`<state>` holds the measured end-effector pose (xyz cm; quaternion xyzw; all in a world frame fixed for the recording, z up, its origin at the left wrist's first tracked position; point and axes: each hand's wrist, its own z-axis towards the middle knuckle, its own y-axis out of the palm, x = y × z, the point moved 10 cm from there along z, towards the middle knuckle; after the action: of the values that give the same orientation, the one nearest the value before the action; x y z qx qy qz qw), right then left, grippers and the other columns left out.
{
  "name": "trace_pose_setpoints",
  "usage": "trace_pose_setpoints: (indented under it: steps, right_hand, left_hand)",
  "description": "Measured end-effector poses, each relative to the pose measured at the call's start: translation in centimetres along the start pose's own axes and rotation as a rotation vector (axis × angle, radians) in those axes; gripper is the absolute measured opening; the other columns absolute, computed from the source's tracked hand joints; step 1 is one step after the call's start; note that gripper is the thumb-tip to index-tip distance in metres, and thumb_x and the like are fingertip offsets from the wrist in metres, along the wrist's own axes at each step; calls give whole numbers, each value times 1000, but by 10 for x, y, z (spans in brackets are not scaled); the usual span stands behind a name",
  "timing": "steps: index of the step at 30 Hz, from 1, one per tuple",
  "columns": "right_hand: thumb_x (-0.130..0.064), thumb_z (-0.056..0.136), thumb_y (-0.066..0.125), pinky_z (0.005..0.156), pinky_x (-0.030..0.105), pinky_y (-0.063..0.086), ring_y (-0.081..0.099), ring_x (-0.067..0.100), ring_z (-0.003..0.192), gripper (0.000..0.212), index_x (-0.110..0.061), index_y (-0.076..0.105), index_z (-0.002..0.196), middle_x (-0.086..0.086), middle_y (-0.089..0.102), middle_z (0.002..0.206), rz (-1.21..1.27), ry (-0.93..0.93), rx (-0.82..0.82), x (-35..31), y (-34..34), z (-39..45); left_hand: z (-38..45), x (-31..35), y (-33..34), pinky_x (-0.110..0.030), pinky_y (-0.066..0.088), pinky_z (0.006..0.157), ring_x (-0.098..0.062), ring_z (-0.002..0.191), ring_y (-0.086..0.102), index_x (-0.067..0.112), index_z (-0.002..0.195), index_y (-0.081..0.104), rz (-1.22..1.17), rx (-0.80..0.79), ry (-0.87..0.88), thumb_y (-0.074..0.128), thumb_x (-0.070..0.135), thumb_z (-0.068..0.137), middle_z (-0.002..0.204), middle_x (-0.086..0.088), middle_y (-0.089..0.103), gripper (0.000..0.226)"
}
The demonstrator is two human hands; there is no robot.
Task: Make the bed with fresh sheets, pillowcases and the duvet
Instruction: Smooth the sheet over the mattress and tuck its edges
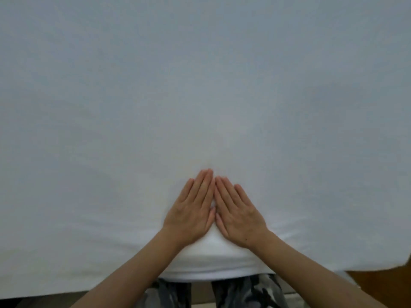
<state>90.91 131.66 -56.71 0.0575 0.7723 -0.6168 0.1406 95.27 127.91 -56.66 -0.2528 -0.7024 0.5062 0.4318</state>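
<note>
Hands flat on a white sheet (200, 85): the left hand (191, 210) and right hand (239, 213) lie palm-down side by side, fingers straight and together, index fingers touching to form a peak, gripping nothing. Sheet spreads smooth ahead of and to both sides of the hands, draping over the bed edge beneath the wrists. Camouflage trousers (244, 292) show below.

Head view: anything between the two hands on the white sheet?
Only a thin strip of white fabric sheet shows between left hand and right hand; their fingertips nearly meet.
</note>
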Motion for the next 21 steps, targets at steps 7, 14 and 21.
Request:
trace_pose_setpoints:
  steps: [7, 14, 21]
  right_hand:
    - [-34, 98, 33, 119, 42, 14, 19, 29, 144, 60, 4, 24, 145, 18, 20, 154, -110, -175, -32, -40, 21, -53]
    - [-38, 98, 36, 118, 43, 17, 18, 30, 144, 63, 3, 25, 145, 18, 21, 154, -149, -160, -43, -71, 35, -92]
    - [-33, 96, 42, 116, 48, 21, 23, 30, 143, 58, 3, 37, 141, 19, 29, 151, -107, -110, -6, -70, 6, -96]
  left_hand:
    - [-68, 30, 23, -43, 5, 121, -33, 147, 2, -8, 148, 3, 61, -26, 32, 19, 33, 102, 157, -24, 7, 64]
    - [-115, 49, 31, -45, 9, 120, -35, 146, 11, -9, 148, 11, 68, -17, 131, 26, 36, 100, 156, -24, 12, 67]
    - [-124, 62, 12, -48, 16, 118, -37, 145, 15, -8, 147, 17, 71, 0, 165, 40, 37, 98, 151, -25, 23, 71]
